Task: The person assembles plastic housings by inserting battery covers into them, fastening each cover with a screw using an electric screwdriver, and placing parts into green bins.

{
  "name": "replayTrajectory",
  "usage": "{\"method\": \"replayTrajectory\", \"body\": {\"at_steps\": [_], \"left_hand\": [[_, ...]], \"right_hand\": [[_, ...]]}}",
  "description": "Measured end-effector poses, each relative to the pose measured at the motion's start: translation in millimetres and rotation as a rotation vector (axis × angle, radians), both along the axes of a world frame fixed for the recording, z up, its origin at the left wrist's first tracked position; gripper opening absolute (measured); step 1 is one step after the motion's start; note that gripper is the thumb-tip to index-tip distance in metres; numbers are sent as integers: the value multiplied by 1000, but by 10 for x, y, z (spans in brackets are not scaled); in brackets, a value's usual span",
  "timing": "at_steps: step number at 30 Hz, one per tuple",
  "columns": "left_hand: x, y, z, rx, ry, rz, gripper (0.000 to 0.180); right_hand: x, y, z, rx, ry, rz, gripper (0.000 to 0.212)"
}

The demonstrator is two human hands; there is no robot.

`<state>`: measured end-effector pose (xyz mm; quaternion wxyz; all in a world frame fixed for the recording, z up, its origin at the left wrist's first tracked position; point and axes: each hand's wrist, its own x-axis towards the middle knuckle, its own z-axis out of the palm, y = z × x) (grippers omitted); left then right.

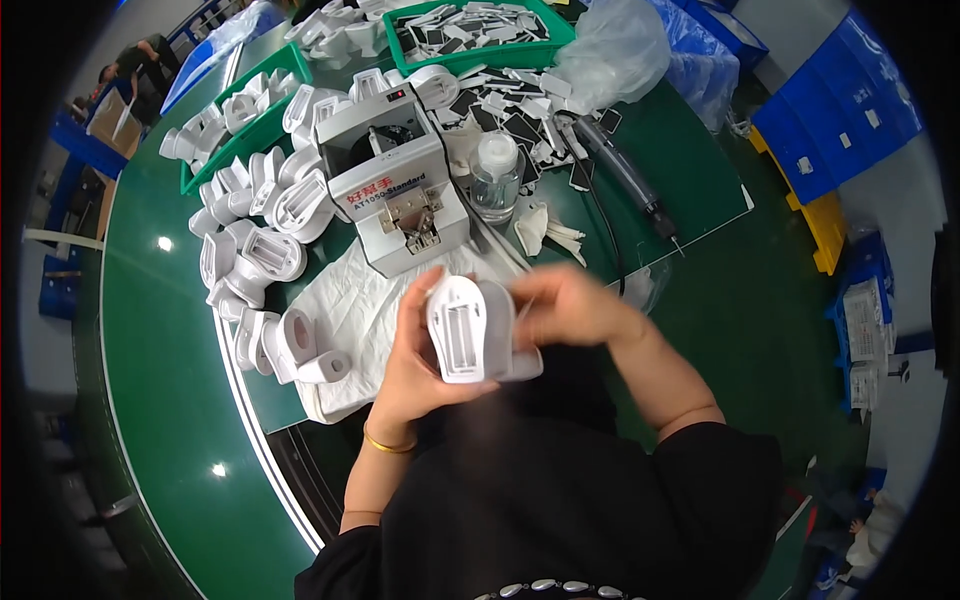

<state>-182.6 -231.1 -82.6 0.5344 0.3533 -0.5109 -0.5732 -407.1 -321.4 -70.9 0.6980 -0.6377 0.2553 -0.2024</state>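
My left hand point(408, 365) is wrapped round a white plastic housing point(494, 325) with a rounded outline, holding it up in front of my body. A long slotted recess in the housing faces up, and a short stub sticks out at its lower right. My right hand point(572, 305) is at the housing's right side, its fingers bent toward it and smeared by motion. Whether those fingers grip anything cannot be made out. Just beyond my hands stands a grey tabletop machine point(400, 200) with a metal fixture at its front, on a white cloth point(345, 290).
Several similar white housings point(270, 255) crowd the left side of the green table point(150, 330). A clear pump bottle point(495, 180) stands right of the machine. Beyond it lie an electric screwdriver point(625, 170), scattered small black-and-white parts point(520, 125) and a full green tray point(480, 30).
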Motion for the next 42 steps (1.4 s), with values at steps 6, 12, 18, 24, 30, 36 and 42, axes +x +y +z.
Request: {"method": "replayTrajectory", "body": {"at_steps": [6, 12, 18, 24, 30, 36, 42], "left_hand": [[-34, -7, -106, -89, -238, 247, 128], [-56, 19, -135, -100, -240, 239, 128], [3, 16, -178, -106, -228, 213, 127], [11, 38, -151, -49, -177, 240, 126], [17, 78, -121, -56, -205, 197, 118], [19, 112, -156, -5, -216, 201, 111], [21, 112, -114, -79, -291, 185, 107]], "right_hand": [[59, -1102, -327, -663, 471, -834, 24], [238, -1307, -643, -1029, 642, -858, 35], [91, -1033, -314, -649, 172, -939, 28], [6, -516, 75, -210, -239, -829, 20], [-28, -344, 78, 94, -388, -647, 18], [249, 19, 292, -58, -188, -575, 24], [425, 297, 289, -103, -65, -299, 27]]}}
